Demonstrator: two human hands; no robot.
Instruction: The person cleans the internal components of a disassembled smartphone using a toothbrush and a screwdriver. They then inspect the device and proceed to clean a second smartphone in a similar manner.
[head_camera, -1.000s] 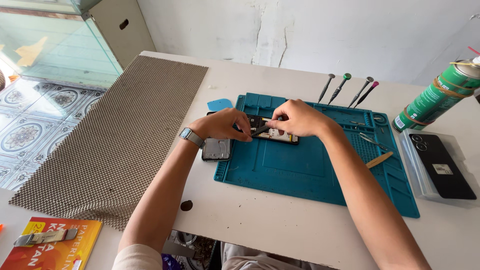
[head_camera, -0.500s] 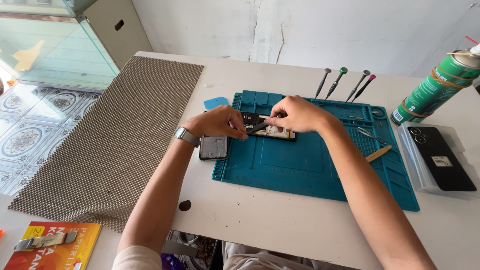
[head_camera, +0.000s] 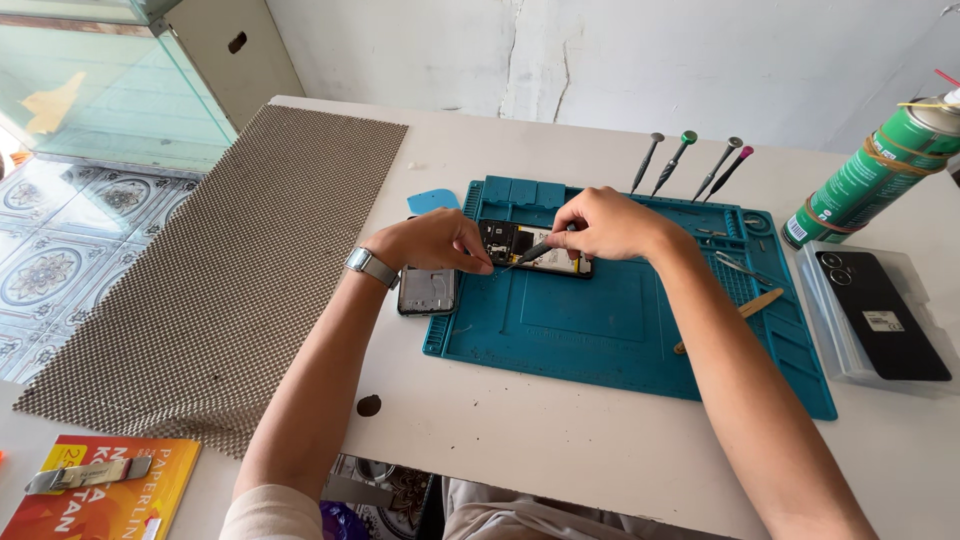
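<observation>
Head camera, looking down at a white table (head_camera: 560, 450): a person works over an opened black smartphone with its internals exposed (head_camera: 535, 250), which lies near the top of a teal silicone repair mat (head_camera: 620, 330). The right hand (head_camera: 605, 222) has its grip closed around a slim dark-handled screwdriver (head_camera: 535, 250), the tip angled down onto the phone's upper half. The left hand (head_camera: 435, 240), with a metal-banded wristwatch (head_camera: 372, 267) on its wrist, rests at the phone's left end, fingers curled together and touching its edge; whether it pinches anything cannot be told. Just below that hand, a detached grey phone back panel (head_camera: 428, 290) lies across the mat's left border. Four precision screwdrivers with coloured caps (head_camera: 690, 165) lie beyond the mat's far edge. A wooden spatula (head_camera: 740, 312) and metal tweezers (head_camera: 740, 268) sit on the mat's right side. To the right, a green spray can (head_camera: 865, 180) stands beside a clear plastic tray (head_camera: 830, 340) holding a black smartphone (head_camera: 880, 315). A grey non-slip mesh mat (head_camera: 230, 270) covers the table's left part.
</observation>
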